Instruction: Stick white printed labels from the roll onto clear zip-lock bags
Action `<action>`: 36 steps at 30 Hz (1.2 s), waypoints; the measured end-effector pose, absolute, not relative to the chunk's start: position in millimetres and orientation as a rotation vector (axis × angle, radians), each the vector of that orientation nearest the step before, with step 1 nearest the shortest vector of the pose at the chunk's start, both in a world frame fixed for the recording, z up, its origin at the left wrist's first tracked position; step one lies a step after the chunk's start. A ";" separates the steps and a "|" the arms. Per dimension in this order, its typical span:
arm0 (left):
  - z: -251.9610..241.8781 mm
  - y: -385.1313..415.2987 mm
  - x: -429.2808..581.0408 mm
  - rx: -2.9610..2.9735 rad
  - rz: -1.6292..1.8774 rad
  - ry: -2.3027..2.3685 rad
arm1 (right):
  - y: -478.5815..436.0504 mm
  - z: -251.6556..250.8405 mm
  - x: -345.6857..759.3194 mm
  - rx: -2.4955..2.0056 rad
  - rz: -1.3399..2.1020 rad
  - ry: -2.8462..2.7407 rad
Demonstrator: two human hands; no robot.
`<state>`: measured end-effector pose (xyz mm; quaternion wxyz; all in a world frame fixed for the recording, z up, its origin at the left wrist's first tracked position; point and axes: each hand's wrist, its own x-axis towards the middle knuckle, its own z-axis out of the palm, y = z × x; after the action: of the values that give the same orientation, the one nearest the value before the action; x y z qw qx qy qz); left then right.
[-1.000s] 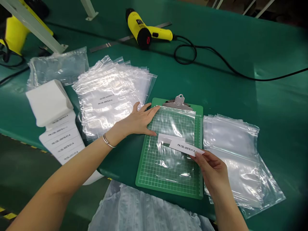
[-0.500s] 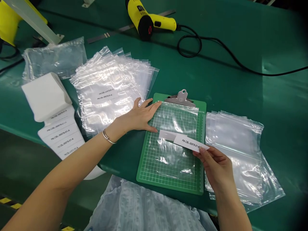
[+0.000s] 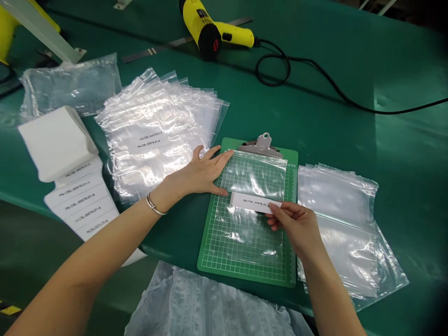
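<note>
A clear zip-lock bag [image 3: 252, 242] lies flat on a green gridded clipboard [image 3: 210, 261], its zip end near the metal clip [image 3: 263, 144]. My left hand [image 3: 206, 170] has its fingers spread, with the fingertips on the bag's upper left edge and the thumb lower down beside it. Between thumb and fingers, my right hand [image 3: 294, 226] pinches the right end of a white printed label [image 3: 250, 201]. The label lies level across the middle of the bag; whether it touches all along cannot be made out.
Fanned-out labelled bags [image 3: 150, 116] lie left of the clipboard, beside a folded strip of labels [image 3: 84, 200]. More clear bags [image 3: 339, 224] are stacked on the right. Behind are a yellow heat gun [image 3: 210, 30] with its black cord [image 3: 332, 86], a metal ruler [image 3: 161, 48] and a plastic bag [image 3: 73, 86].
My right hand has moved left with the label, from a tilted position above the bag's right side to the bag's middle. My left hand stays spread at the bag's edge.
</note>
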<state>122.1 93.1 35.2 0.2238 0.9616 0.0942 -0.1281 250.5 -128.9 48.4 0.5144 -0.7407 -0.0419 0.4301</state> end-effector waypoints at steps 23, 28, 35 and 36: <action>34.2 91.6 123.7 2.642 -0.367 0.264 | -133.6 41.8 251.2 -1.828 0.990 -0.094; 35.1 91.3 124.0 2.650 -0.373 0.265 | -131.3 45.0 251.6 -1.845 1.018 -0.140; 34.7 91.1 124.4 2.653 -0.354 0.259 | -124.9 40.9 250.6 -1.883 1.064 -0.139; 34.7 91.0 124.4 2.651 -0.356 0.259 | -125.0 39.8 250.9 -1.882 1.063 -0.137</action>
<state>124.4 91.0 34.7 0.2251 0.9612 0.0937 -0.1291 250.9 -125.0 39.8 0.4690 -0.7675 -0.0559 0.4335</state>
